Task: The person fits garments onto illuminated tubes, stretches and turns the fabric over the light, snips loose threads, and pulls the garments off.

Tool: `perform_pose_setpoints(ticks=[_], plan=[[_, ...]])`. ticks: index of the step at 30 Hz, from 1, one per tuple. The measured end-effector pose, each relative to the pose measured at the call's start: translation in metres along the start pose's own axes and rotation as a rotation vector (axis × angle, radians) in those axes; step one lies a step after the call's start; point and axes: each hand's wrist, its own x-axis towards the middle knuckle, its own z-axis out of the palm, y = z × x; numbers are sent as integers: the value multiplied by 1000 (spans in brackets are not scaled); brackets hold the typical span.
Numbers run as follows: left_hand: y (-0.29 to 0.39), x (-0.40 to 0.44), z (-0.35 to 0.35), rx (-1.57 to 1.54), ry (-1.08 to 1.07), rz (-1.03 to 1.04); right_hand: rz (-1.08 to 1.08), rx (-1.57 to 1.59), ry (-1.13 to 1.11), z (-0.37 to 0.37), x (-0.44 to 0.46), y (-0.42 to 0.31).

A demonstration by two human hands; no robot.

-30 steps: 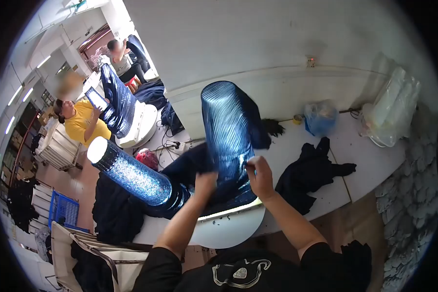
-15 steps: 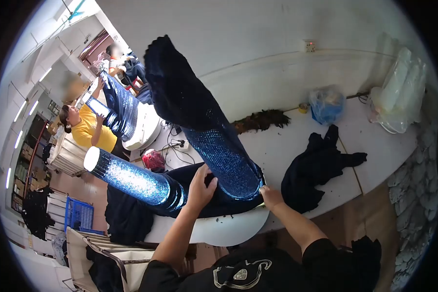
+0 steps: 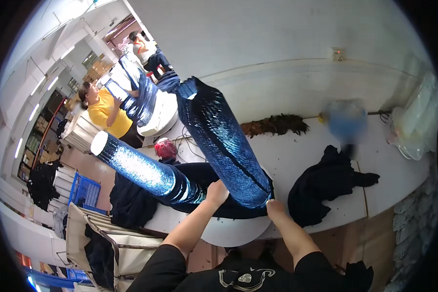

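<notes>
A dark knitted garment [image 3: 228, 151] is stretched over an upright lit tube, its fabric glowing blue, with a dark line running down it. Another part of the knit covers a slanted lit tube [image 3: 136, 168] on the left, whose white end is bare. My left hand [image 3: 218, 193] is closed on the dark fabric between the two tubes, near the foot of the upright one. My right hand [image 3: 276, 208] pinches the garment's edge at the lower right of the upright tube. Both hands' fingertips are partly hidden.
A dark garment [image 3: 326, 185] lies on the white table [image 3: 389, 168] at the right. Behind are brown scraps [image 3: 277, 125], a blurred blue bag [image 3: 345, 121] and clear plastic bags [image 3: 416, 124]. A cloth cart [image 3: 136, 250] stands lower left. A person in yellow [image 3: 104, 112] works beyond.
The loose dark top of the garment has come down over the upright tube, and its lit end now shows. Both hands have stayed low at the tube's base. The view has shifted.
</notes>
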Motion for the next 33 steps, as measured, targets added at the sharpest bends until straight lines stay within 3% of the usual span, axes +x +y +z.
perform_pose_setpoints(ticks=[15, 18, 24, 27, 28, 29, 31, 33], plan=[[-37, -6, 81, 126, -80, -120, 57, 3, -265, 14, 15, 6], [-40, -8, 79, 137, -93, -120, 159, 185, -238, 4, 7, 1], [-8, -27, 44, -55, -64, -165, -42, 28, -347, 18, -16, 1], [-6, -53, 41, -237, -37, -271, -128, 138, -394, 33, -47, -12], [-35, -68, 74, -287, 58, -191, -215, 158, -438, 38, -59, -20], [-40, -78, 76, -349, 63, -245, -299, 179, -482, 41, -70, -30], [-47, -99, 68, -495, 85, -402, -378, 471, -737, 35, -87, -50], [-56, -118, 57, -639, 141, -570, -595, 849, -872, 61, -97, -60]])
